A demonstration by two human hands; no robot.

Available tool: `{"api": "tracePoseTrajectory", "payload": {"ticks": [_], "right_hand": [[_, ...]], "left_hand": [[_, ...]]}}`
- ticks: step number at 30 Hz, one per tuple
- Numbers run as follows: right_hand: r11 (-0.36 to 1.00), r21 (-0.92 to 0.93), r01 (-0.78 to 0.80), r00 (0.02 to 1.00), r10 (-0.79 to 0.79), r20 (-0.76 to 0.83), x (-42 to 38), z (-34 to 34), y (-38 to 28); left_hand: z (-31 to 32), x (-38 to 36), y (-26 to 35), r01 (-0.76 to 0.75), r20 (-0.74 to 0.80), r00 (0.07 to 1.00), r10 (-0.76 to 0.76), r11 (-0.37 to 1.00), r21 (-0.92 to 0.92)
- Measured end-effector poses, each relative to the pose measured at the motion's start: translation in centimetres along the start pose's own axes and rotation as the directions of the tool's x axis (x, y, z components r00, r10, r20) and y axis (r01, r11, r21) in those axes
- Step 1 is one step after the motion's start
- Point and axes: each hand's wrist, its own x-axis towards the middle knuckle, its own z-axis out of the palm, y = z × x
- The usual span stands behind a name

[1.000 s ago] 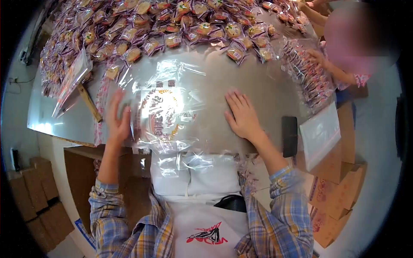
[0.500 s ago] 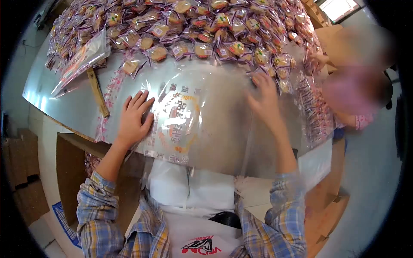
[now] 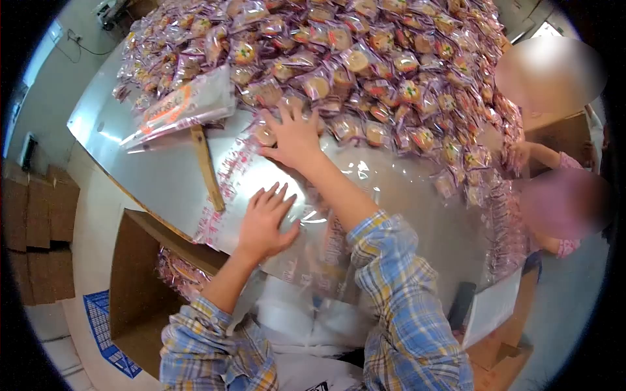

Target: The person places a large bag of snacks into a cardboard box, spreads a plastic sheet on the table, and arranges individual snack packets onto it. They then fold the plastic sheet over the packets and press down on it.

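Packets, individually wrapped in clear and purple film: one (image 3: 263, 135) lying on the table (image 3: 101, 130) at the near edge of the pile (image 3: 404, 81), showing in the gap between thumb and forefinger of the right hand (image 3: 295, 138). Right hand: palm down, fingers spread wide, tips among the packets; whether any is gripped cannot be told, the hand covering what lies beneath. Left hand: (image 3: 266, 220) nearer the table's edge, palm down, fingers loosely parted, nothing visible in its grasp; exact contact with the plastic below unclear. Clear bag: (image 3: 334, 247) flat, pink print, partly hidden by the right forearm, outline lost in glare. Pink-patterned strip: (image 3: 210, 229) left of the left hand. Wooden stick: (image 3: 207, 171) farther left, its upper end hidden beneath a printed bag (image 3: 182, 109). Cardboard box: (image 3: 134, 287) below the table's edge, contents partly seen. Blue crate: (image 3: 107, 335) beside it. Co-worker's hand: (image 3: 518, 155) at the pile's right side, indistinct. Pile: cut off by the top of the view.
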Motion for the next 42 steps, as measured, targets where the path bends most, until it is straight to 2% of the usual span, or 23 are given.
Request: {"api": "tracePoseTrajectory", "payload": {"ticks": [3, 6, 9, 12, 15, 17, 18, 21, 22, 25, 26, 29, 33, 34, 35, 38, 41, 42], "right_hand": [[1.000, 0.017, 0.016, 0.982, -0.019, 0.189, 2.8, 0.9, 1.4], [0.992, -0.113, 0.059, 0.990, -0.044, 0.132, 2.9, -2.4, 4.4], [0.935, -0.341, 0.094, 0.974, -0.156, -0.162, 1.4, -2.9, 7.3], [0.935, -0.331, -0.128, 0.989, 0.094, -0.117, 2.1, -3.8, 9.1], [0.923, -0.316, -0.221, 0.975, 0.212, -0.064, 4.2, -3.7, 10.7], [0.897, -0.264, -0.354, 0.919, 0.386, 0.078, 6.0, -4.9, 9.8], [0.888, -0.244, -0.391, 0.874, 0.441, 0.204, 6.9, -5.3, 9.7], [0.823, -0.414, -0.389, 0.764, 0.539, 0.354, 7.9, -6.2, 7.9], [0.809, -0.463, -0.363, 0.787, 0.532, 0.312, 7.8, -5.2, 7.4], [0.800, -0.457, -0.389, 0.855, 0.498, 0.145, 7.5, -2.3, 5.2], [0.787, -0.510, -0.347, 0.897, 0.437, 0.064, 7.6, -0.9, 5.0], [0.813, -0.529, -0.244, 0.928, 0.354, 0.115, 8.8, -0.9, 5.4], [0.754, -0.643, -0.134, 0.985, 0.170, -0.007, 10.3, 0.9, 8.0], [0.782, -0.610, -0.124, 0.971, 0.223, 0.089, 10.8, -0.3, 7.9], [0.782, -0.615, -0.104, 0.970, 0.217, 0.112, 11.4, -1.0, 8.3], [0.901, -0.433, -0.036, 0.995, -0.009, -0.103, 12.6, 0.8, 12.0], [0.903, -0.397, -0.165, 0.979, 0.200, 0.047, 14.7, 0.9, 9.5], [0.883, -0.413, -0.223, 0.964, 0.262, 0.041, 15.1, 1.0, 8.4]], "left_hand": [[0.2, -0.1, -0.2, 0.022, 0.005, 1.000, -0.022, 1.000, -0.021], [0.2, -0.2, -0.4, 0.023, -0.010, 1.000, -0.024, 0.999, -0.045], [0.1, -0.2, -0.3, 0.027, -0.014, 0.999, -0.029, 0.996, -0.085], [-0.3, 0.0, -0.4, 0.020, -0.029, 0.999, -0.023, 0.996, -0.091], [-0.6, 0.1, -0.1, 0.017, -0.029, 0.999, -0.019, 0.996, -0.088], [-0.7, -0.4, -0.3, 0.020, -0.018, 1.000, -0.022, 0.997, -0.081], [-0.6, -0.2, -0.3, 0.015, -0.025, 1.000, -0.017, 0.997, -0.080], [-0.5, -0.1, -0.4, 0.004, -0.039, 0.999, -0.007, 0.997, -0.081], [-0.5, 0.0, -0.5, 0.001, -0.039, 0.999, -0.005, 0.997, -0.081], [-0.5, 0.0, -0.4, 0.013, -0.030, 0.999, -0.016, 0.997, -0.076], [-0.5, -0.1, -0.4, 0.018, -0.028, 0.999, -0.021, 0.997, -0.080], [-0.3, 0.1, -0.6, 0.021, -0.019, 1.000, -0.022, 0.997, -0.075], [-0.1, 0.2, -0.5, 0.028, -0.011, 1.000, -0.029, 0.997, -0.075], [-0.1, 0.2, -0.6, 0.028, -0.011, 1.000, -0.029, 0.997, -0.072], [-0.2, 0.2, -0.6, 0.028, -0.008, 1.000, -0.029, 0.997, -0.075], [-0.3, 0.2, -0.7, 0.037, 0.008, 0.999, -0.036, 0.997, -0.075], [-0.2, 0.5, -0.5, 0.047, 0.030, 0.999, -0.045, 0.997, -0.065], [-0.4, 0.6, -0.4, 0.048, 0.041, 0.998, -0.046, 0.997, -0.058]]}}
